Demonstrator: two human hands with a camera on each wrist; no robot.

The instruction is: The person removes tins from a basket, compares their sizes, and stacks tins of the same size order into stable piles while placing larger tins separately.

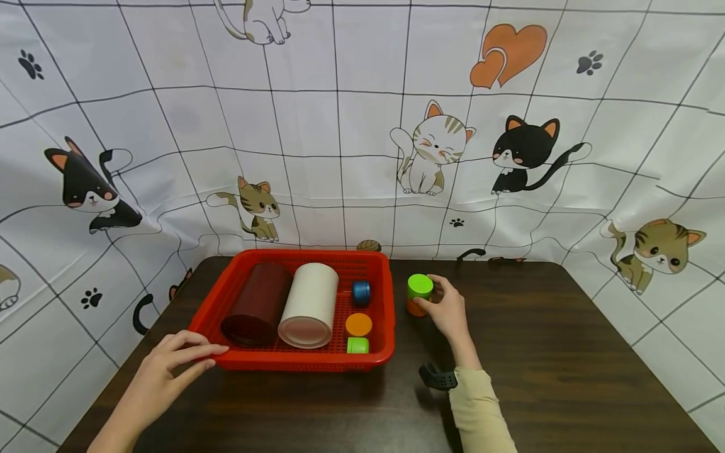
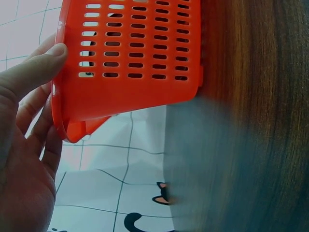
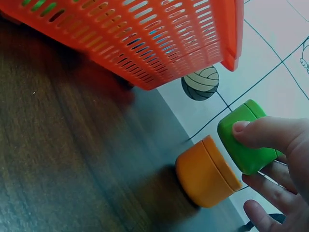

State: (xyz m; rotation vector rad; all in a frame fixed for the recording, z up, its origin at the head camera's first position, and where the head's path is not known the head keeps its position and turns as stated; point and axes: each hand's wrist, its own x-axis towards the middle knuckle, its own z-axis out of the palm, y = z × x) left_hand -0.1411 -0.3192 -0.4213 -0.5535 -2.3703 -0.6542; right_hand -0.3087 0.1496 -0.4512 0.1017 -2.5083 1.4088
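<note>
My right hand (image 1: 451, 311) pinches a small green lidded jar (image 1: 420, 285) between thumb and fingers. Directly below it an orange jar (image 3: 203, 171) stands on the table, to the right of the red basket (image 1: 294, 363). Whether the two jars touch or sit slightly apart, I cannot tell. At the basket's front left corner, my left hand (image 1: 164, 377) grips the rim; the left wrist view shows the thumb (image 2: 59, 50) against the rim and the fingers behind it. Inside the basket lie a dark red cylinder (image 1: 257, 305) and a white cylinder (image 1: 309, 302).
Along the basket's right side are a small blue jar (image 1: 360, 293), an orange one (image 1: 359, 324) and a green one (image 1: 357, 345). The dark wooden table (image 1: 544, 352) extends to the right. A cat-print sheet (image 1: 362, 126) hangs behind and beside the table.
</note>
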